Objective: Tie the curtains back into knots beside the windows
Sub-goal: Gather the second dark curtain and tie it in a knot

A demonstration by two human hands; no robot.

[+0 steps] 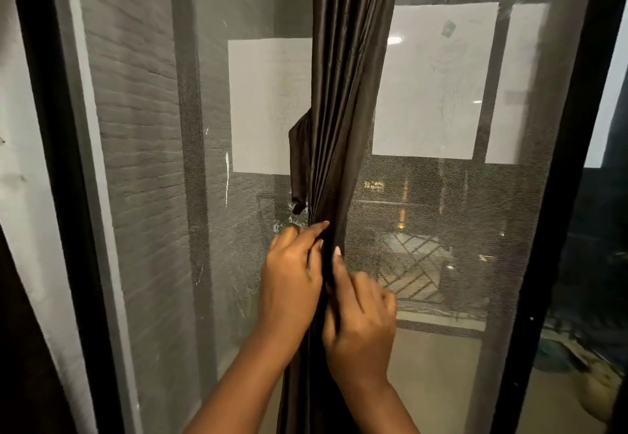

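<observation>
So the dark brown curtain (343, 93) is bunched into one long rope-like bundle, running pretty much straight up and down the middle of the view, from off the top edge to off the bottom. The pleats are packed tight and twist a little, leaning slightly right toward the top. On its left side a loose flap of the same fabric (300, 165) sticks out and hangs down, ending in a small curled corner just above the hands.

Both hands are on the bundle about two thirds of the way down. The left hand (292, 274) comes in from the lower left with fingers curled onto the left side of the fabric, index finger stretched across the pleats. The right hand (362, 318) sits just below and right of it, fingers wrapped on the bundle and one finger pointing up along the folds. The hands are touching or nearly touching each other, with the fabric squeezed between them. No knot is visible anywhere.

Right behind the curtain is a mesh window screen (441, 229); can't tell if the fabric touches it. A black window frame (51, 127) runs down the left and another black upright (574, 127) down the right, both well apart from the bundle, so there's open room either side. Through the mesh there's a grey brick wall (136, 93) on the left and pale rectangular panels (431, 87) behind the curtain.
</observation>
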